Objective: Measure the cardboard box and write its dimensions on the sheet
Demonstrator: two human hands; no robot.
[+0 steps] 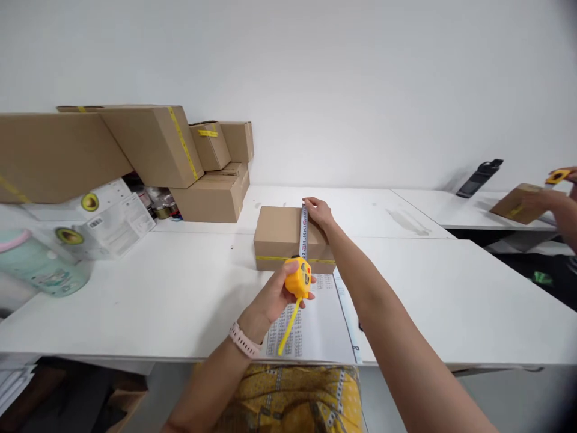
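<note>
In my left hand (274, 294) is a yellow tape measure (297, 278), held just in front of a brown cardboard box (277, 225). A yellow strap hangs from the tape measure's case toward me. The white blade (303, 231) is pulled out and runs across the box top to its far edge. There my right hand (318, 211) presses the blade's far end, fingers closed on it. Yellow tape crosses the box's front side. Printed sheets (322, 325) covered in rows of figures lie partly under the box and my left hand.
Stacked cardboard boxes (207, 195) and white cartons with avocado pictures (108, 219) stand at the left, near a mint tumbler (45, 267). On the right, another person's hands (547, 201) hold a small box (516, 203) and a tape measure (558, 176), beside a black bottle (479, 178).
</note>
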